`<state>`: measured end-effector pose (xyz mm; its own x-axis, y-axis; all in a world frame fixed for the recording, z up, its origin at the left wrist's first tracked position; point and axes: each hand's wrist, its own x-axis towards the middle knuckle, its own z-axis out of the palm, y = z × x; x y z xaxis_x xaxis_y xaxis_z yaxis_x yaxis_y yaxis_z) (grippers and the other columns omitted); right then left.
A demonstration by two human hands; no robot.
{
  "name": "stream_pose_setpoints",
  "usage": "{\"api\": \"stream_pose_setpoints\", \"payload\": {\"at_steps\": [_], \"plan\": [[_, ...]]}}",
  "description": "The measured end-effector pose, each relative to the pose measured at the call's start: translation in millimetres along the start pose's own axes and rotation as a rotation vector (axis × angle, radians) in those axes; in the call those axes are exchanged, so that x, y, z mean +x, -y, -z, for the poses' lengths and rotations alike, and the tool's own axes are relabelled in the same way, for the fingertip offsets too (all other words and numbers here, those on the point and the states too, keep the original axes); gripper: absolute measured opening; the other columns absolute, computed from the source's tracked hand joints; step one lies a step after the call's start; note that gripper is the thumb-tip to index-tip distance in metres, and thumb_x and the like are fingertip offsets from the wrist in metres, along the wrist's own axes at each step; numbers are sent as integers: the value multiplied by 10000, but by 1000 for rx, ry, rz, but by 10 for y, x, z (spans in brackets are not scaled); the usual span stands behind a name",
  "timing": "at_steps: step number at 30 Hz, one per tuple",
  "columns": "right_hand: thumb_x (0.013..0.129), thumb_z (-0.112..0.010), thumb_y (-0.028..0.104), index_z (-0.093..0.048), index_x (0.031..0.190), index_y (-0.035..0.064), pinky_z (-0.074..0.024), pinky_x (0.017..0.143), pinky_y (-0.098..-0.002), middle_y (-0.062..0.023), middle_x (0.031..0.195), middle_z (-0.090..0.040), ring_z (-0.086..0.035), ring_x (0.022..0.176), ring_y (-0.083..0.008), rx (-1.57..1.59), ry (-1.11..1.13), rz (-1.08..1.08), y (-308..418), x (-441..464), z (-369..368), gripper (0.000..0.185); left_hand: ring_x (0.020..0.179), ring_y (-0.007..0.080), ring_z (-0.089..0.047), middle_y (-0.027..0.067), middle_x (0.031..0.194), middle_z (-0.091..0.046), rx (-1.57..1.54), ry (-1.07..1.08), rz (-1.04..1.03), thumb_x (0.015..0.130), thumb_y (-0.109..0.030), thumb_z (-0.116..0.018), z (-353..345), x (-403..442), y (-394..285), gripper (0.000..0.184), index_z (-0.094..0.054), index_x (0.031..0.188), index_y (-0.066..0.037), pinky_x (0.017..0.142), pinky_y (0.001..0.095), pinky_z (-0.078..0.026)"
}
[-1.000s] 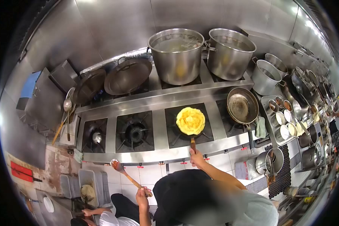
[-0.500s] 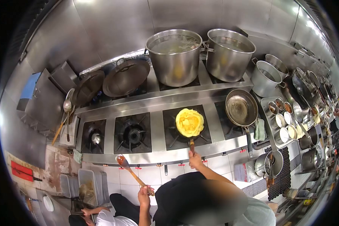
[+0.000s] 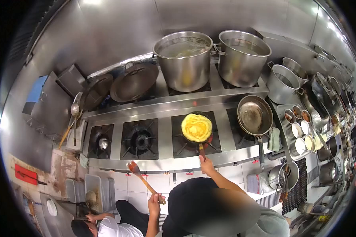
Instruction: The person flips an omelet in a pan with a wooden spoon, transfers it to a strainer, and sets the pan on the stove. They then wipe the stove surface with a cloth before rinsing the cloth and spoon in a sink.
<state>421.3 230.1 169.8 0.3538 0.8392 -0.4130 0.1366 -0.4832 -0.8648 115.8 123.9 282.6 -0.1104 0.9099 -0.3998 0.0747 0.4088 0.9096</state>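
Note:
My right hand (image 3: 206,164) is closed round the handle (image 3: 201,151) of a frying pan over a front burner. A yellow egg omelette (image 3: 196,127) fills this pan, folded and glossy in the middle, and hides most of the pan. In my left hand (image 3: 156,202) is a wooden spoon (image 3: 141,176), held in front of the stove edge with its reddish-stained end pointing up and to the left. The spoon is apart from the pan.
Two big stockpots (image 3: 184,65) of liquid stand on the rear ledge beside dark woks (image 3: 134,81). Nested frying pans (image 3: 254,115) sit on the right burner, near a tray of small containers (image 3: 298,130). A co-worker (image 3: 116,227) bends at lower left by grey bins (image 3: 99,189).
The pan with the omelette has shifted slightly left and tilted, and the egg surface has moved. The wooden spoon has moved slightly right. The co-worker's hand now works with a strainer-like thing in the bin.

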Motion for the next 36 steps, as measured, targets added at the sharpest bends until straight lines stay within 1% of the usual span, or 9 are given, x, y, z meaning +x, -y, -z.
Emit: {"api": "stream_pose_setpoints", "payload": {"at_steps": [9,17,19,21,29,30,33,34,36], "plan": [[892,-454,432,-497,829,22,-296,297,-296,-20,467,-399,-390,320,-137,125,42,-89,195,-88,-65,418,633,145,-564,63,737,-603,-34,-3,46,936,-302,-392,-33,-21,-60,292,-533,912,-49,593,270,-453],[878,-397,524,-551,745,4,-425,441,-342,-99,536,-514,-524,442,-185,-36,7,-8,-4,142,-152,558,652,155,-579,107,724,-618,44,-10,-13,936,-226,-389,4,-41,-148,291,-547,901,17,614,271,-462],[879,-396,520,-545,767,-2,-427,443,-339,-120,570,-528,-525,442,-186,-228,-243,196,64,106,-245,554,646,154,-576,107,720,-617,21,31,3,937,-222,-388,26,-20,-168,289,-546,900,17,613,267,-460],[885,-430,474,-476,811,48,-330,322,-296,-49,557,-449,-437,374,-141,133,143,-200,232,-222,-116,435,645,154,-573,105,721,-617,35,41,-23,936,-220,-391,54,35,-137,284,-544,899,15,613,265,-459],[868,-468,484,-446,819,48,-301,309,-276,-13,533,-406,-411,368,-124,-23,22,81,-365,287,-375,439,654,168,-589,107,730,-618,19,76,-31,939,-226,-387,94,79,-89,290,-538,927,21,622,273,-477],[878,-456,474,-451,804,56,-304,313,-275,-10,532,-404,-401,363,-122,179,118,-167,306,-303,-166,424,637,171,-589,110,736,-622,10,84,-23,937,-237,-391,108,116,-61,297,-537,935,21,613,275,-481],[884,-428,480,-531,869,-11,-413,411,-331,-115,591,-521,-544,486,-198,101,126,-173,210,-197,-60,502,638,171,-589,109,735,-622,4,78,-26,938,-244,-390,95,129,-106,300,-537,932,18,618,279,-483],[877,-446,486,-511,866,67,-344,337,-273,-18,542,-430,-437,389,-130,141,65,-106,76,-11,-111,425,648,168,-590,110,736,-622,20,84,-43,939,-249,-387,90,133,-115,302,-537,930,13,627,281,-483],[878,-448,481,-515,876,67,-336,332,-275,-14,538,-421,-432,389,-128,10,-30,-28,16,96,-185,420,658,165,-591,109,736,-622,-3,108,-39,940,-246,-386,59,96,-180,297,-539,927,9,638,280,-480]]}}
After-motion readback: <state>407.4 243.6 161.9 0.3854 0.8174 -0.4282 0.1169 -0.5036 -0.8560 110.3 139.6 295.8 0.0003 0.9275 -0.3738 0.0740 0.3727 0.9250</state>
